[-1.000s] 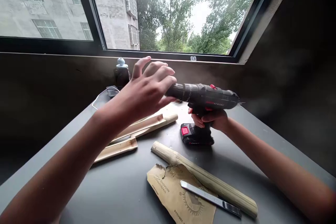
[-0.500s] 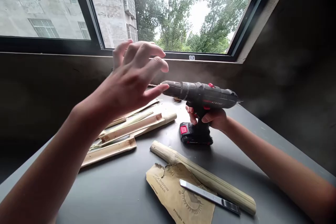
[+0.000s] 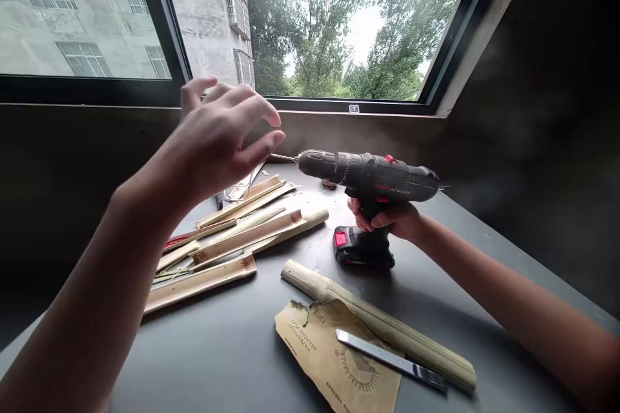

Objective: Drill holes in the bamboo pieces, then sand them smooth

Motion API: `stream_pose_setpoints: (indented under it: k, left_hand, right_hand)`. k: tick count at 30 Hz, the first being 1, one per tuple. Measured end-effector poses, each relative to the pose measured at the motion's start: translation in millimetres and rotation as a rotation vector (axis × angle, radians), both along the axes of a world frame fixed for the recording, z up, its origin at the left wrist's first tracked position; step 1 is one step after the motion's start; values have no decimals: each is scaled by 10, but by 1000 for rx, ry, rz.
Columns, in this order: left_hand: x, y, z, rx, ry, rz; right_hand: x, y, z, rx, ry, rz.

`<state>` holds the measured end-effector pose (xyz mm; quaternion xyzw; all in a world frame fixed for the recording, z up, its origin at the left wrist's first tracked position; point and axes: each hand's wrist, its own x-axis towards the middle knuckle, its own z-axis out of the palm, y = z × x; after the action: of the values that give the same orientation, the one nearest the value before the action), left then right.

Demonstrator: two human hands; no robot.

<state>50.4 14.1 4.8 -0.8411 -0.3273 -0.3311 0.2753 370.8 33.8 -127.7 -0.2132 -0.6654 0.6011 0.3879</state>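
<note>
My right hand [image 3: 387,216] grips the handle of a black cordless drill [image 3: 368,171] with red accents, its battery base just over or on the table. A thin drill bit [image 3: 283,158] sticks out of the chuck toward the left. My left hand [image 3: 227,132] is raised in the air left of the bit, fingers apart and curved, holding nothing. Nearer to me lie a bamboo tube [image 3: 382,322], a torn sheet of sandpaper [image 3: 310,342] with its printed backing up, and a slim metal utility knife [image 3: 387,356] resting on that sheet.
Split bamboo pieces [image 3: 208,281] and thin strips lie on the grey table [image 3: 203,361] at the left, partly behind my left arm. A small brown round thing [image 3: 328,184] sits behind the drill. A window [image 3: 310,32] with a dark frame rises beyond the table.
My left hand has moved left and slightly down, away from the drill's chuck, so the bit now shows. My right hand keeps holding the drill in nearly the same place.
</note>
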Motion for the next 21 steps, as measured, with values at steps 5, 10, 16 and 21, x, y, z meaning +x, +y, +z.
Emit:
stream_pose_setpoints:
  k: [5, 10, 16, 21]
  left_hand:
    - [321, -31, -256, 21, 175, -69]
    - [575, -92, -450, 112, 233, -13]
    - [565, -115, -406, 129, 204, 10]
    - [545, -111, -435, 137, 248, -17]
  right_hand:
    - [41, 9, -5, 20, -33, -8]
    - [57, 31, -19, 34, -13, 47]
    - [17, 31, -2, 40, 37, 79]
    - [1, 18, 21, 35, 38, 68]
